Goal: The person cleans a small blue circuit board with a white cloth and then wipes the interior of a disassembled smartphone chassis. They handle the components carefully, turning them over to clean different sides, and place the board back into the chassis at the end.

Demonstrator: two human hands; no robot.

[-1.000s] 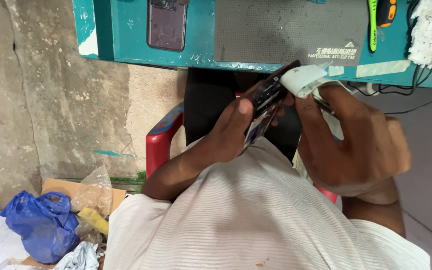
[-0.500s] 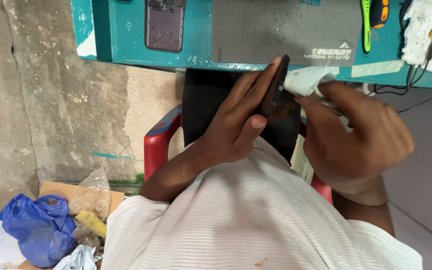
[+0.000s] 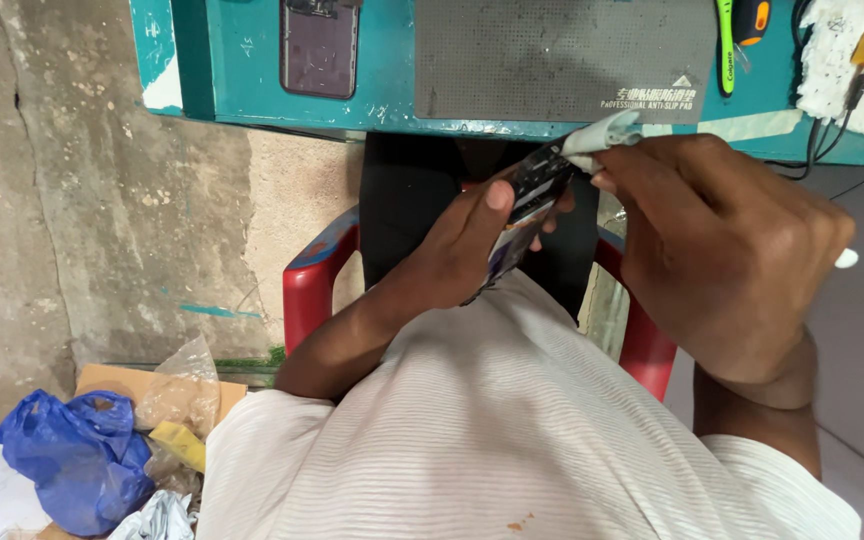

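Teal bench (image 3: pixel 252 90) above; left hand (image 3: pixel 452 255) grips phone (image 3: pixel 527 205), right hand (image 3: pixel 722 260) pinches white cloth (image 3: pixel 602 135).

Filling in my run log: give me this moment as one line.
left hand: holds opened phone | right hand: presses white wipe to phone's top | backdrop: teal bench, grey mat

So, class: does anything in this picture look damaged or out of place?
Yes. The phone in the left hand has its back off, parts bare, while the right hand presses a white wipe to it.
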